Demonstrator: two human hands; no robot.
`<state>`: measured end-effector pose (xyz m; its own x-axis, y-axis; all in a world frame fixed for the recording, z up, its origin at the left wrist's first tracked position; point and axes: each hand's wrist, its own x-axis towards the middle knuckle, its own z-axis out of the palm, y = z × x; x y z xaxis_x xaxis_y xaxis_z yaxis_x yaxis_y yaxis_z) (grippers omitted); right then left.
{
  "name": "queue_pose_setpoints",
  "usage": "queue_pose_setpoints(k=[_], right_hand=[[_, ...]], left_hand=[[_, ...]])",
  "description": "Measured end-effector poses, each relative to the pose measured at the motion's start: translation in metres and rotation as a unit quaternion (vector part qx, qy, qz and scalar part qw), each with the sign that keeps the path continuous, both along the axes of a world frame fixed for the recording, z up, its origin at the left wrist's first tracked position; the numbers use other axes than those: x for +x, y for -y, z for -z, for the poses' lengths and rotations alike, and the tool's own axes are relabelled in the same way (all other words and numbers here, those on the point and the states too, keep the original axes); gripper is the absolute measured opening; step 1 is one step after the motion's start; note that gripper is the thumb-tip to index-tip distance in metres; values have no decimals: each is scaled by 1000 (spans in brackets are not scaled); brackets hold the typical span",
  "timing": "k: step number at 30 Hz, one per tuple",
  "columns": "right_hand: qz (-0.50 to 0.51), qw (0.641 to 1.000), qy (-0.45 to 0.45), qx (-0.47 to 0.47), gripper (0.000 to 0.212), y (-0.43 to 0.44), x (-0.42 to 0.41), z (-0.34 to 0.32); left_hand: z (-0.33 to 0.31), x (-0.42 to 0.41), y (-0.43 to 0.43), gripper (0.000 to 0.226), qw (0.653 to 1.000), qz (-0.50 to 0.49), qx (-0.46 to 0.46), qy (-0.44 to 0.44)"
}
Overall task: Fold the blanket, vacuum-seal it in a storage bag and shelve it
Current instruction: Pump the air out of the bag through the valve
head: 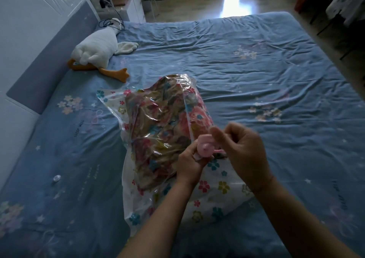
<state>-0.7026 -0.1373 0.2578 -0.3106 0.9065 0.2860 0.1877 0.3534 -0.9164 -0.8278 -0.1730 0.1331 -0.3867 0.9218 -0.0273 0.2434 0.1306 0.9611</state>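
Note:
A clear storage bag [138,180] printed with coloured flowers lies on the bed, with the folded floral blanket [160,123] inside it. A round pink valve [205,146] sits on the bag's near right part. My left hand [188,164] grips the valve from below, fingers curled round it and the plastic. My right hand [243,151] hovers at the valve's right side with fingers curled, its thumb blurred above the valve; whether it pinches the valve cap is unclear.
The bed [256,70] has a wrinkled blue sheet. A white plush goose [96,50] lies by the padded headboard [39,56] at the far left. A small white clip [56,178] rests on the sheet at the near left. Floor and furniture lie beyond the bed.

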Motion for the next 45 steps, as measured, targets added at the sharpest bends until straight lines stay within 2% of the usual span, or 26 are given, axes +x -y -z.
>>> queue_pose_setpoints(k=[2,3,6,8,10,12,15,16,17,19,22,24,26,29,31,33,36,38,40,43,45], right_hand=[[-44,996,-70,38,43,1,2,-27],[-58,995,-64,55,43,-2,3,-29],[-45,997,61,27,41,-13,2,13],[-36,980,192,-33,37,-19,1,50],[-36,967,248,-56,35,-20,2,64],[-42,979,197,-17,35,-14,2,39],[-68,997,-22,8,33,-5,7,-20],[-78,994,-80,15,32,-3,10,-29],[-82,991,-102,23,32,-3,11,-31],[-65,997,-39,23,31,-2,10,-11],[-35,985,157,-59,35,-6,8,45],[-19,976,199,-92,32,-6,7,60],[-17,988,145,-57,33,0,6,37],[-46,996,-67,-31,35,10,8,-19],[-65,989,-131,-6,31,12,10,-33],[-38,997,-69,-5,34,8,9,-13],[-3,989,131,-65,36,-1,9,46],[0,979,184,-89,32,-4,10,63],[-5,988,142,-64,33,-1,9,43],[-42,998,-36,-29,35,7,7,-14],[-57,992,-111,-3,30,7,7,-31]], left_hand=[[0,-2,-2,40,1000,12,-7,-2],[0,-2,-3,41,1000,15,-8,-2],[-3,0,-3,41,1000,10,-3,1],[-5,3,-2,35,1000,15,4,-6],[-6,4,1,31,1000,18,8,-14],[-3,2,1,37,1000,14,7,-14],[0,-4,-2,45,1000,2,-2,-11],[-1,-3,-2,46,1000,6,-3,-13],[-1,-2,-3,46,1000,9,-5,-14],[-5,3,-1,40,1000,5,-7,-11],[-6,9,4,39,1000,7,-5,-5],[-6,10,7,38,1000,12,-4,-7],[-5,7,5,39,1000,2,-13,-1],[-4,2,2,40,1000,-10,-23,6],[-5,4,1,40,1000,-5,-20,4],[-7,7,1,39,1000,-8,-16,4],[-10,13,5,40,1000,0,-11,9],[-10,14,9,43,1000,7,-7,22],[-9,10,8,43,1000,1,-6,27],[-8,3,3,37,1000,-1,-13,21],[-8,4,2,40,1000,10,-11,17]])
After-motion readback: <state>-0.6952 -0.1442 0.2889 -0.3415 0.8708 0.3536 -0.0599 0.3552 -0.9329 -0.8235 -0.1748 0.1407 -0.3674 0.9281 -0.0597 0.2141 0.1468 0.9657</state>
